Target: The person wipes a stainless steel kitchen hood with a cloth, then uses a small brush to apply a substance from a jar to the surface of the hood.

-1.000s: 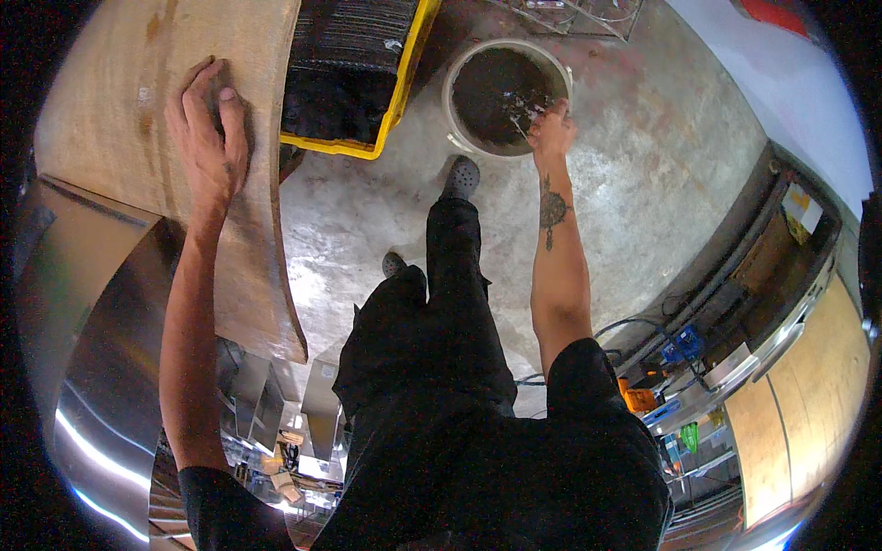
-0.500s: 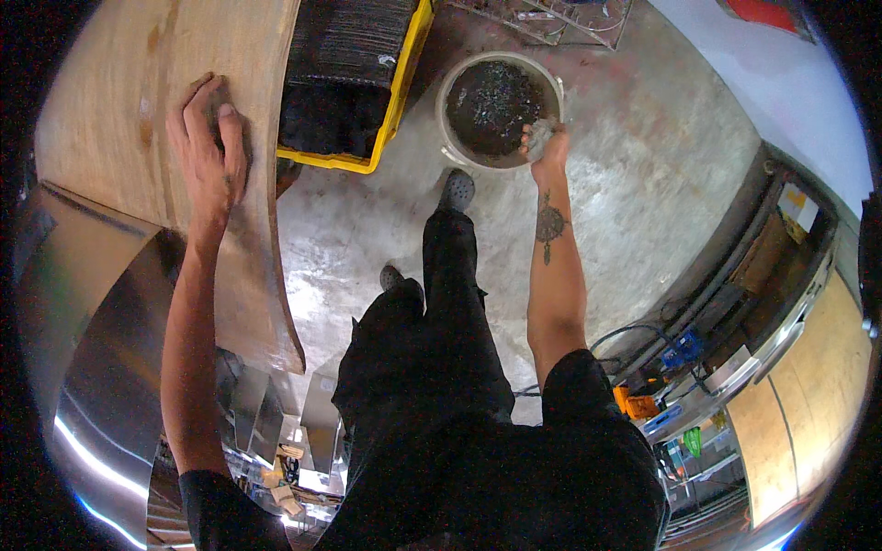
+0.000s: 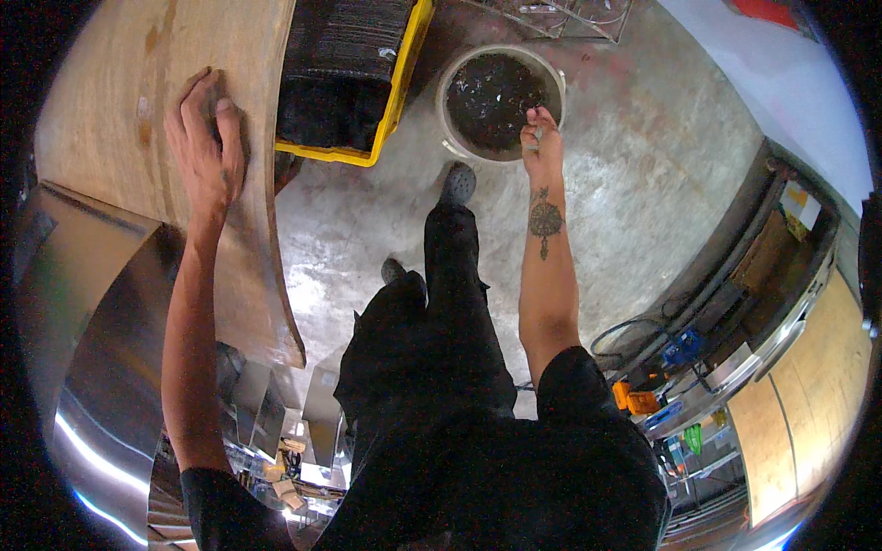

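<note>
My left hand rests on the light wooden board at the left, its fingers slightly bent and holding nothing. My right hand is over the near right rim of a round pale bin. Its fingers are loosely curled and a little apart, and no grey lump shows in the palm. Inside the bin lies dark material with small bright bits scattered over it; what it is I cannot make out.
A yellow crate holding stacked black sheets stands between board and bin. Behind the bin is a metal wire rack. My foot in a grey clog is close to the bin. Shelving with tools, including an orange one, lines the right.
The crumpled grey lump has left my right hand, which has turned and drawn slightly to the left. Bright bits in the bin look different. My left hand stays on the board.
</note>
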`<state>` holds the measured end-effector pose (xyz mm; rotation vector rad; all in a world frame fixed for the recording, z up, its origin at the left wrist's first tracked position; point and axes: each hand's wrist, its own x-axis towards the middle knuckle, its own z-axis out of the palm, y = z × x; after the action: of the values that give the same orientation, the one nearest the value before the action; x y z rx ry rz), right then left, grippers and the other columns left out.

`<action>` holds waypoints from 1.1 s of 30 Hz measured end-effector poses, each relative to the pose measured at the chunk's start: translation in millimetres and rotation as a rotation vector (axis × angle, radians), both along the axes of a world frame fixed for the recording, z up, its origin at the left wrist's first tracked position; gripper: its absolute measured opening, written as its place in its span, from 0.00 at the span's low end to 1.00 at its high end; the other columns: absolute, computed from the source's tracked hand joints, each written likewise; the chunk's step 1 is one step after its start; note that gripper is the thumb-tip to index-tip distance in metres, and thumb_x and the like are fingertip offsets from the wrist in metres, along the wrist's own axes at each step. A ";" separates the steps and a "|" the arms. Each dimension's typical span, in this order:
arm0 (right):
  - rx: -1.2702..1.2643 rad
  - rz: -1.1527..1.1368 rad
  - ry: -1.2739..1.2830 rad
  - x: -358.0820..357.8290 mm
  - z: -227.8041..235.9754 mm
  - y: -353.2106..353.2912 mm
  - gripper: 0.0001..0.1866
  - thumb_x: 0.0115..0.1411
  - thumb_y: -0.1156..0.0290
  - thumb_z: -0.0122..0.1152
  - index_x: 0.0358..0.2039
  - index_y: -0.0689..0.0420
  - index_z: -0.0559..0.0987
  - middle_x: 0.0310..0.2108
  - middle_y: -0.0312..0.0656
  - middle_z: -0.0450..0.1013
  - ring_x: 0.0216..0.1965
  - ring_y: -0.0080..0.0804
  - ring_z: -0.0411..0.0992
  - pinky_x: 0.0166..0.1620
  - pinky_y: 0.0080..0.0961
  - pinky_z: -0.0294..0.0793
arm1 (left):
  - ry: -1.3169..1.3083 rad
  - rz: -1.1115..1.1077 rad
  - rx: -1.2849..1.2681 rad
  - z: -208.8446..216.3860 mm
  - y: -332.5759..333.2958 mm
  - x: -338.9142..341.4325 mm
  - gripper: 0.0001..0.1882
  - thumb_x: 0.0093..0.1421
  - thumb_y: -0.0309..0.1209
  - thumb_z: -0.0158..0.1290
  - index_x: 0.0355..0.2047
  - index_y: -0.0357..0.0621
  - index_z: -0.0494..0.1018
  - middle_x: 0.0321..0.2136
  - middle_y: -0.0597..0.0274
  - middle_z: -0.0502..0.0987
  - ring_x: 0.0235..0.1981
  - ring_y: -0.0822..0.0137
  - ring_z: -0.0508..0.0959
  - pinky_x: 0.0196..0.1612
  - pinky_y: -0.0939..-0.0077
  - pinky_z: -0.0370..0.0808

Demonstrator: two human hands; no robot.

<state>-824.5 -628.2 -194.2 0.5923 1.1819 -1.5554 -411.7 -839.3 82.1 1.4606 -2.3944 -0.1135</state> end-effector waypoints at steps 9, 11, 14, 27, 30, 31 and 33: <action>0.306 0.182 0.174 3.5 31.0 -32.7 0.17 0.77 0.55 0.46 0.30 0.46 0.63 0.21 0.34 0.62 0.14 0.21 0.53 0.15 0.23 0.51 | -0.001 -0.013 -0.017 2.3 0.8 -4.3 0.16 0.71 0.30 0.50 0.57 0.40 0.74 0.59 0.48 0.75 0.60 0.46 0.72 0.65 0.55 0.66; 0.250 0.207 0.195 4.0 36.6 -35.5 0.14 0.75 0.58 0.45 0.30 0.46 0.63 0.20 0.34 0.61 0.14 0.21 0.53 0.15 0.23 0.51 | -0.007 -0.019 -0.021 0.9 -0.2 -3.0 0.16 0.71 0.30 0.50 0.57 0.39 0.74 0.59 0.47 0.75 0.60 0.46 0.72 0.65 0.54 0.66; 0.221 0.150 0.139 1.4 45.0 -41.4 0.12 0.73 0.62 0.44 0.30 0.46 0.63 0.20 0.34 0.61 0.13 0.22 0.53 0.15 0.22 0.50 | 0.030 -0.012 -0.027 -0.9 0.9 -1.3 0.16 0.71 0.29 0.50 0.56 0.39 0.74 0.58 0.47 0.75 0.60 0.46 0.72 0.65 0.54 0.66; 0.173 0.260 0.315 -1.2 35.5 -37.3 0.23 0.77 0.50 0.48 0.29 0.52 0.67 0.20 0.38 0.65 0.17 0.30 0.64 0.21 0.22 0.68 | -0.020 -0.034 -0.040 0.0 -2.5 1.1 0.17 0.72 0.31 0.51 0.58 0.40 0.74 0.59 0.49 0.75 0.60 0.47 0.71 0.66 0.55 0.65; 0.182 0.308 0.373 5.7 42.3 -35.3 0.24 0.76 0.47 0.51 0.31 0.55 0.70 0.22 0.41 0.69 0.20 0.33 0.69 0.27 0.23 0.75 | -0.009 -0.024 -0.037 -1.6 -1.3 2.6 0.17 0.72 0.31 0.51 0.58 0.40 0.74 0.59 0.49 0.75 0.61 0.47 0.71 0.66 0.55 0.65; 0.213 0.322 0.378 6.5 46.1 -36.2 0.23 0.76 0.49 0.52 0.31 0.55 0.70 0.22 0.42 0.70 0.20 0.33 0.69 0.25 0.23 0.74 | 0.000 -0.013 -0.033 -1.3 0.1 0.6 0.17 0.72 0.31 0.51 0.58 0.40 0.74 0.59 0.49 0.75 0.61 0.47 0.71 0.66 0.55 0.65; 0.276 0.346 0.388 6.3 53.4 -39.2 0.21 0.75 0.51 0.54 0.31 0.55 0.71 0.22 0.43 0.71 0.20 0.32 0.69 0.22 0.23 0.71 | 0.012 -0.010 -0.030 -1.7 0.4 0.8 0.17 0.72 0.31 0.50 0.58 0.40 0.73 0.59 0.49 0.75 0.61 0.47 0.71 0.66 0.55 0.65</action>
<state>-818.2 -667.4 -140.8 0.2425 1.7127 -1.2486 -410.8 -839.0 80.3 1.4313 -2.3838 -0.0880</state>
